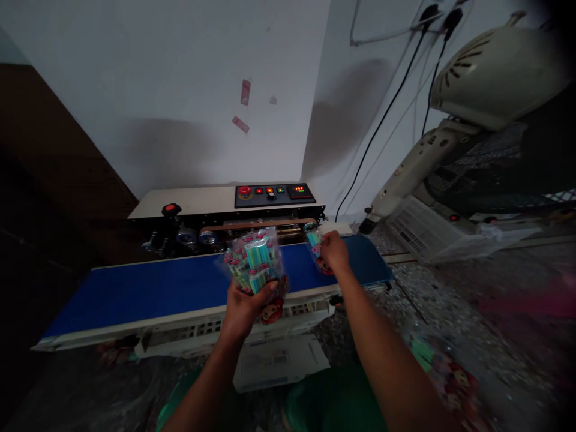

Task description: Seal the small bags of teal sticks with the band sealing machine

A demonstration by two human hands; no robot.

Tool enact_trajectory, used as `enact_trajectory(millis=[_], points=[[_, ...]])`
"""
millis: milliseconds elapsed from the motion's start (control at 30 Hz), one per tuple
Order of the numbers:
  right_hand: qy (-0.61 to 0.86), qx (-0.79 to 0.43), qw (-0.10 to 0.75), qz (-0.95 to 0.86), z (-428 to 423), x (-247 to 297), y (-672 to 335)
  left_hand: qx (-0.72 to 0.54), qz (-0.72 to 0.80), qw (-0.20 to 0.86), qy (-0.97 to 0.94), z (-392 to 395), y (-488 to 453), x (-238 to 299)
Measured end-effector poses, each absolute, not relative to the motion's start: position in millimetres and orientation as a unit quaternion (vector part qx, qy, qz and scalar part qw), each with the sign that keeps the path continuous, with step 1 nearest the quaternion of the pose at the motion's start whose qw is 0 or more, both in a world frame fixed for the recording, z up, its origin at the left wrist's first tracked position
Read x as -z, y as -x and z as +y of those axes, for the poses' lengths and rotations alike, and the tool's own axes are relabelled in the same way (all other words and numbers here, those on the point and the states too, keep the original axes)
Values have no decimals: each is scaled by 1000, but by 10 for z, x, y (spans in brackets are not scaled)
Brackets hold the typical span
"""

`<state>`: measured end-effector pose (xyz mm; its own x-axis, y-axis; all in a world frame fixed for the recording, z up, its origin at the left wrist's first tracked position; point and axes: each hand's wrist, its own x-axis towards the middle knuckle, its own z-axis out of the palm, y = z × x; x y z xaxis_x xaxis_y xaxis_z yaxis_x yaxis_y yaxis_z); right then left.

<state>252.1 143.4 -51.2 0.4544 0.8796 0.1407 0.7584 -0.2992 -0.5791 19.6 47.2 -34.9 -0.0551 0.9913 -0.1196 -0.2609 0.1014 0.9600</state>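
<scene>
Several clear plastic packets [257, 255] with striped blue-green contents and a red-haired cartoon figure fan out in my left hand [245, 306], its thumb pressed over them. They hover above the blue conveyor belt [157, 288] of a band sealing machine [193, 201]. To the right, my right hand [334, 251] pinches a single similar packet [314, 240], its top edge at the right end of the machine's sealing band. The lower part of this packet lies over the belt, partly hidden by my fingers.
The control panel [274, 195] has a red knob and a lit display. At right stand a beige jointed machine arm [414, 168] and a white plastic crate [418, 231]. More packets [454, 378] lie at lower right. A white box [281, 363] sits below the belt.
</scene>
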Motion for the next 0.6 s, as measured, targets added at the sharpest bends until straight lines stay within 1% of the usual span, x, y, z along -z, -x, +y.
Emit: enact_trajectory(millis=[67, 100, 133, 200, 267, 300, 367, 500, 600], points=[[766, -90, 327, -547, 1385, 457, -2366, -548, 471, 576, -382, 471, -198, 326], [735, -104, 356, -568, 1331, 419, -2279, -546, 469, 581, -381, 469, -197, 310], [695, -144, 388, -588, 1261, 375, -2187, -545, 467, 583, -381, 467, -194, 294], [594, -300, 434, -607, 1095, 279, -2004, -540, 462, 585, -391, 464, -183, 273], [501, -449, 438, -596, 941, 195, -1844, -539, 451, 587, -403, 459, -170, 272], [468, -491, 440, -588, 884, 166, -1780, -536, 445, 590, -408, 455, -165, 277], [436, -509, 473, -572, 815, 142, -1689, -532, 435, 598, -413, 445, -159, 292], [434, -470, 580, -505, 787, 181, -1596, -523, 419, 609, -424, 429, -168, 306], [442, -433, 626, -474, 759, 189, -1528, -530, 419, 601, -427, 434, -177, 305]])
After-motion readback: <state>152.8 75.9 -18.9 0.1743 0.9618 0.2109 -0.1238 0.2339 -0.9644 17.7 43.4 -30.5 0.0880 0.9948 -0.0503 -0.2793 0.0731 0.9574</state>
